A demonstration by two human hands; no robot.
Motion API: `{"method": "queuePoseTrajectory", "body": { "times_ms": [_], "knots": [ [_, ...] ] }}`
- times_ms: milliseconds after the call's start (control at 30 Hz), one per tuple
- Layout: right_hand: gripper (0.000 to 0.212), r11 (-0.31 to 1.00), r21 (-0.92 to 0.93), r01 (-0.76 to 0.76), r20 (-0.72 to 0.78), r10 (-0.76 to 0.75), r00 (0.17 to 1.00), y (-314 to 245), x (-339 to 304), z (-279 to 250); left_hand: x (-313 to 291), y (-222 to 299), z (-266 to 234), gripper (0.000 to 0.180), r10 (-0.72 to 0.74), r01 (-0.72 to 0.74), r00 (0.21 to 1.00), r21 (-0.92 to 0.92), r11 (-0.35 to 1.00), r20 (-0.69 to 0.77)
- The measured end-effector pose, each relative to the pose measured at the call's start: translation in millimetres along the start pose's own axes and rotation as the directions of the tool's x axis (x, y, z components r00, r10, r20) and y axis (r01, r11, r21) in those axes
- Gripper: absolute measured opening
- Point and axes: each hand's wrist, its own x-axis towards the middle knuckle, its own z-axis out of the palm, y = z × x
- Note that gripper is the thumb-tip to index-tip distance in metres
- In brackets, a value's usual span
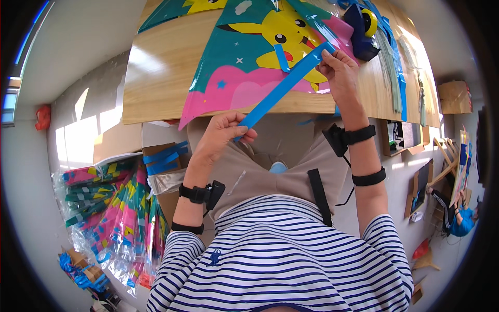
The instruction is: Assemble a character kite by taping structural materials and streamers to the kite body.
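A blue ribbon-like strip (283,88) is stretched on a slant between my two hands. Its lower end is pinched in my left hand (221,138), just off the table's front edge. My right hand (340,75) grips the upper end between thumb and fingers, above the table. Behind the strip lies a glossy printed sheet (210,91), teal and pink with a yellow cartoon figure; its pink corner reaches past the table edge. A short bent blue piece (281,57) rests on the sheet. Whether the strip is sticky, I cannot tell.
A dark blue tape dispenser (361,39) with a yellow core stands beyond my right hand. Thin rods (395,83) and blue strips lie on the wooden table (161,78) at right. Plastic-wrapped colourful sheets (114,208) are heaped at lower left. Another person (462,221) is far right.
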Motion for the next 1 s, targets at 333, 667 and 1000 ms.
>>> {"method": "queuePoseTrajectory", "body": {
  "times_ms": [333, 667, 1000],
  "knots": [
    [0.035, 0.531, -0.679, 0.507, 0.401, -0.310, 0.862, 12, -63, 45, 16, 12, -2, 0.007, 0.105, -0.078, 0.989, 0.243, 0.967, -0.103],
    [0.013, 0.895, -0.443, 0.043, 0.509, 0.212, 0.834, 29, -79, 60, 29, 29, 5, 0.017, 0.191, -0.169, 0.978, 0.217, 0.961, -0.085],
    [0.014, 0.924, -0.380, -0.053, 0.369, 0.203, 0.907, 29, -83, 63, 35, 15, 12, 0.013, 0.284, -0.291, 0.951, -0.051, 0.955, -0.122]
  ]
}}
